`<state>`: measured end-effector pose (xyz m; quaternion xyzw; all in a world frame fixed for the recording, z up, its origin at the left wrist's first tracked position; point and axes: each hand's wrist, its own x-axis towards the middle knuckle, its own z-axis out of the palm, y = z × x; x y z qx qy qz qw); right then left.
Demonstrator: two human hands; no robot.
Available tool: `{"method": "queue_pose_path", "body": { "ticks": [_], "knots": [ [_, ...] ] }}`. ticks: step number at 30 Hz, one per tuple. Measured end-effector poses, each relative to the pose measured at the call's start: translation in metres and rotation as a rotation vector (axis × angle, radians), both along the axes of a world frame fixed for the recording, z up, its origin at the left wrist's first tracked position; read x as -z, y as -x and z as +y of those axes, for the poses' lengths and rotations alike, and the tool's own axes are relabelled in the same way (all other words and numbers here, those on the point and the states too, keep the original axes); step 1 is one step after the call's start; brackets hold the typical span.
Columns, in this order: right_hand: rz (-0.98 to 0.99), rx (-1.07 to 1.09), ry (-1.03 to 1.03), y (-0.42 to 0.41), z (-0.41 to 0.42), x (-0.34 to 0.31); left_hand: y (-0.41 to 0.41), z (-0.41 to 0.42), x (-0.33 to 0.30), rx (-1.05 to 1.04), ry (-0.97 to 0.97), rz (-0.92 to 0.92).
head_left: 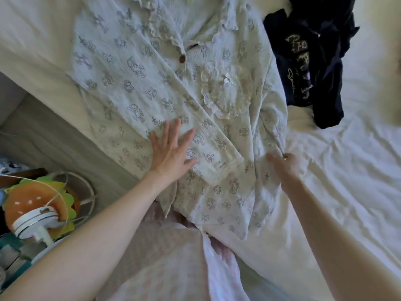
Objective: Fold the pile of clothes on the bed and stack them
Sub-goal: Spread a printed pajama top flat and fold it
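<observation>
Pink quilted fabric [165, 257] seen nearest, at bottom edge. Left hand [171, 148] laid flat on pale printed pajama shirt [152, 88], fingers spread. Shirt spread front-up on white bed [347, 170], one sleeve folded across front. Right hand [286, 164] pinching shirt's right edge, fingers curled. Dark garment [314, 61] crumpled beside shirt. Small fan [43, 213] on floor, left.

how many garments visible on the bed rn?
2. The pale printed pajama shirt lies spread in the middle, left hand flat on it, right hand pinching its right edge. The dark navy garment lies crumpled at upper right. Others may be out of frame.
</observation>
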<state>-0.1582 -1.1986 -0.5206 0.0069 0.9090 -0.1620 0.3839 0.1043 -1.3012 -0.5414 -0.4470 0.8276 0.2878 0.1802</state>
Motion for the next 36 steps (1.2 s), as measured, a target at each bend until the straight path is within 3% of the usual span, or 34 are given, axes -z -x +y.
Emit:
{"method": "queue_pose_path", "body": {
  "ticks": [5, 10, 13, 15, 17, 19, 21, 23, 26, 29, 31, 33, 36],
  "knots": [
    [0.280, 0.141, 0.365, -0.003, -0.005, -0.042, 0.006, -0.004, 0.012, 0.074, -0.068, -0.175],
    [0.550, 0.029, 0.732, -0.007, -0.043, -0.103, 0.008, -0.016, 0.005, 0.060, -0.153, -0.188],
    [0.596, -0.204, 0.843, -0.028, -0.061, -0.121, 0.008, -0.026, 0.001, 0.040, -0.223, -0.161],
    [0.385, -0.532, 0.738, -0.052, -0.062, -0.118, 0.010, -0.031, -0.005, -0.113, -0.258, -0.046],
    [-0.020, -0.864, 0.475, -0.071, -0.056, -0.106, 0.013, -0.038, -0.012, -0.392, -0.297, 0.153],
    [-0.323, -0.865, 0.373, -0.077, -0.047, -0.091, 0.016, -0.042, -0.019, -0.613, -0.334, 0.300],
    [-0.231, -0.683, 0.440, -0.071, -0.044, -0.078, 0.023, -0.046, -0.024, -0.678, -0.341, 0.319],
    [0.030, -0.525, 0.461, -0.055, -0.045, -0.065, 0.037, -0.048, -0.025, -0.686, -0.363, 0.339],
    [0.241, -0.658, 0.352, -0.018, -0.049, -0.041, 0.069, -0.047, -0.029, -0.711, -0.389, 0.393],
    [0.143, -0.938, 0.085, 0.011, -0.053, -0.018, 0.091, -0.040, -0.029, -0.688, -0.390, 0.408],
    [0.060, -0.988, -0.061, 0.021, -0.052, -0.007, 0.097, -0.035, -0.027, -0.655, -0.403, 0.355],
    [0.042, -0.888, -0.014, 0.022, -0.053, -0.007, 0.099, -0.033, -0.027, -0.694, -0.453, 0.345],
    [0.019, -0.485, 0.298, 0.007, -0.050, -0.028, 0.094, -0.037, -0.037, -0.859, -0.572, 0.453]
  ]
}}
